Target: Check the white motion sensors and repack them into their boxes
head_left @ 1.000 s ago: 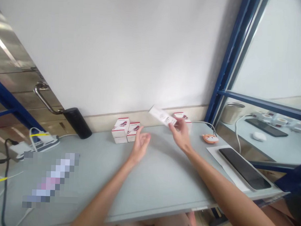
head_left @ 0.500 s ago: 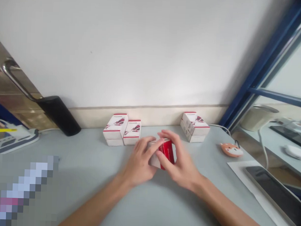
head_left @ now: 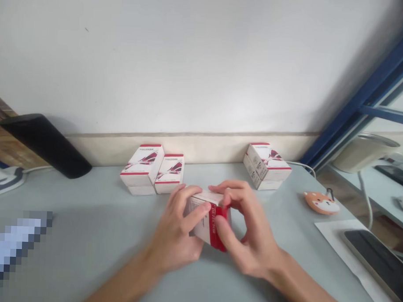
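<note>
The left hand [head_left: 173, 240] and the right hand [head_left: 247, 245] hold a white and red box [head_left: 202, 217] from both sides, near the front of the gray table [head_left: 87, 195]. All the fingers [head_left: 231, 185] curl firmly on it, so it can't slip. More boxes [head_left: 143, 166] sit by the wall at 11 o'clock, and another pile [head_left: 265, 166] at 1 o'clock, away from the hands.
</note>
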### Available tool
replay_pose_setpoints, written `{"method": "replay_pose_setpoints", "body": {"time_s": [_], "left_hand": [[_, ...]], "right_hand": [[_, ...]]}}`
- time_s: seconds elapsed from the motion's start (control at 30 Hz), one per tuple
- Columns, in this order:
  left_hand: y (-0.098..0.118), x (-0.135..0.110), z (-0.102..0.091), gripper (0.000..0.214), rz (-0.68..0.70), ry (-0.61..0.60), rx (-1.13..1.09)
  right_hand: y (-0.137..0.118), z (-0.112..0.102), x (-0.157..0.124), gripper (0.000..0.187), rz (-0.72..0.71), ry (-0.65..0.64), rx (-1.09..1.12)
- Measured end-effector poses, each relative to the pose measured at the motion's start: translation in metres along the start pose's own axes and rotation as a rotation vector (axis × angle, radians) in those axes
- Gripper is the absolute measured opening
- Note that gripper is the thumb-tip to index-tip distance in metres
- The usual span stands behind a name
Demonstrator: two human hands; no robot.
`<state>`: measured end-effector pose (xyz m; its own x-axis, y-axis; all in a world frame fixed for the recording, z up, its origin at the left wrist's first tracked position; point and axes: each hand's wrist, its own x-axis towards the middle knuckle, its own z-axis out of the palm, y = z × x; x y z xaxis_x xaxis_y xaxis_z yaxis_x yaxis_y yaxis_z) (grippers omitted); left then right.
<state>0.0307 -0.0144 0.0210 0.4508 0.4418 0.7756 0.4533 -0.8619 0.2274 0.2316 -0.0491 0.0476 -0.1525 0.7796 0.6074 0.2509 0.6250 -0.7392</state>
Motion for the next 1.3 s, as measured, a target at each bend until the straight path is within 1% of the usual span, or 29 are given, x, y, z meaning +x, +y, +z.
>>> {"method": "replay_pose_setpoints", "body": {"time_s": [0.07, 0.13, 0.17, 0.23, 0.3, 0.33, 0.4, 0.47, 0.53, 0.67, 0.8, 0.9, 1.03, 1.1, 1.13, 1.2, 1.23, 1.3], "left_hand": [[0.000, -0.002, -0.001, 0.092, -0.052, 0.002, -0.050], [-0.002, -0.004, -0.002, 0.092, -0.073, -0.001, -0.073], [-0.003, -0.005, -0.002, 0.091, -0.069, 0.000, -0.070], [-0.004, -0.006, -0.004, 0.086, -0.036, -0.008, -0.046], [-0.004, -0.004, -0.006, 0.080, 0.006, -0.031, 0.009], [-0.003, -0.003, -0.008, 0.077, 0.026, -0.046, 0.043], [-0.002, 0.000, -0.010, 0.072, 0.045, -0.067, 0.099], [-0.001, 0.003, -0.012, 0.072, 0.025, -0.058, 0.113], [-0.002, 0.004, -0.012, 0.075, -0.025, -0.031, 0.105], [-0.003, 0.003, -0.011, 0.084, -0.089, -0.019, 0.108], [-0.002, 0.003, -0.010, 0.093, -0.086, -0.007, 0.135], [0.000, 0.003, -0.009, 0.097, -0.063, 0.003, 0.161], [0.001, 0.002, -0.007, 0.097, -0.058, -0.008, 0.188], [0.001, 0.002, -0.008, 0.096, -0.050, -0.020, 0.202], [0.001, 0.002, -0.008, 0.096, -0.044, -0.025, 0.210], [0.001, 0.003, -0.008, 0.096, -0.032, -0.032, 0.228], [0.000, 0.003, -0.009, 0.096, -0.025, -0.037, 0.240], [0.000, 0.004, -0.009, 0.097, -0.009, -0.047, 0.264]], "right_hand": [[-0.002, -0.006, 0.002, 0.008, 0.050, 0.034, 0.073], [-0.001, -0.015, 0.007, 0.010, 0.091, 0.061, 0.104], [0.001, -0.019, 0.010, 0.011, 0.097, 0.078, 0.071], [0.007, -0.027, 0.015, 0.016, 0.070, 0.129, -0.103], [0.014, -0.030, 0.018, 0.023, -0.002, 0.161, -0.330], [0.016, -0.030, 0.018, 0.026, -0.056, 0.157, -0.416], [0.019, -0.028, 0.017, 0.033, -0.165, 0.119, -0.490], [0.018, -0.024, 0.014, 0.038, -0.228, 0.080, -0.490], [0.014, -0.020, 0.012, 0.040, -0.238, 0.042, -0.473], [0.006, -0.018, 0.010, 0.032, -0.201, -0.007, -0.415], [0.003, -0.019, 0.009, 0.034, -0.144, -0.033, -0.388], [0.000, -0.019, 0.009, 0.020, -0.132, -0.048, -0.354], [0.002, -0.013, 0.009, 0.017, -0.118, -0.038, -0.368], [0.006, -0.009, 0.008, 0.007, -0.083, -0.049, -0.380], [0.008, -0.007, 0.007, 0.008, -0.066, -0.061, -0.380], [0.012, -0.005, 0.006, 0.022, -0.040, -0.083, -0.373], [0.014, -0.004, 0.005, 0.024, -0.024, -0.083, -0.364], [0.015, -0.003, 0.006, 0.020, 0.026, -0.062, -0.320]]}}
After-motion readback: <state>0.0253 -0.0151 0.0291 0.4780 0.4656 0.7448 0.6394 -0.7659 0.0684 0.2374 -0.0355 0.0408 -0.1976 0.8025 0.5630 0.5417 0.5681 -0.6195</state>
